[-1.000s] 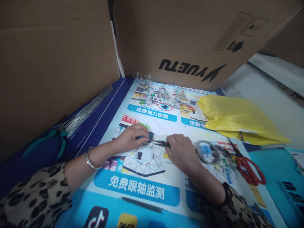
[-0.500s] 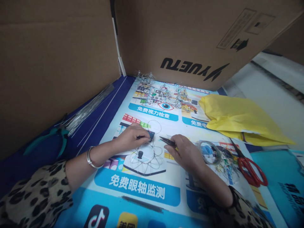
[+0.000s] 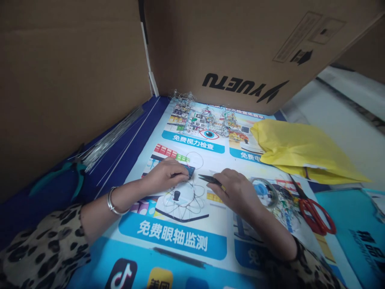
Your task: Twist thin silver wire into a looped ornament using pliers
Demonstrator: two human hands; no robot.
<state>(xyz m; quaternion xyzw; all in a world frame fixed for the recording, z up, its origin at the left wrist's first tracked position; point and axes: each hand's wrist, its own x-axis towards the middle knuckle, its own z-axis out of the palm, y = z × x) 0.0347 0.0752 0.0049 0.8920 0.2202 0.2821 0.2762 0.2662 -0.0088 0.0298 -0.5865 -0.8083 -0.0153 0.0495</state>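
A: What are the hands doing?

B: The left hand (image 3: 169, 176) is pinched narrow on the looped wire piece (image 3: 193, 198), which lies at the centre of the frame and a little below. The right hand (image 3: 234, 190) is wrapped around the pliers (image 3: 212, 179); their dark tips point left, near the wire but apart from it.

A: How would you work it well?

B: I'd keep the left pinch firm and close to the strand being worked, so the loops don't twist. Bring the tips in square, take one strand only and squeeze lightly; wire this thin probably kinks if forced. Whether the tips are parted, I can't tell.

A: And the containers?

B: A yellow bag (image 3: 297, 148) lies on the surface (image 3: 136, 146) at the right of the frame, its contents hidden. The cardboard box (image 3: 240, 44) across the top shows only its outside.

A: That clear ring (image 3: 274, 197) by the right forearm?

B: Perhaps a tape roll, perhaps a shallow dish. Blue shows in its middle; whether that's inside or printed beneath, I can't say.
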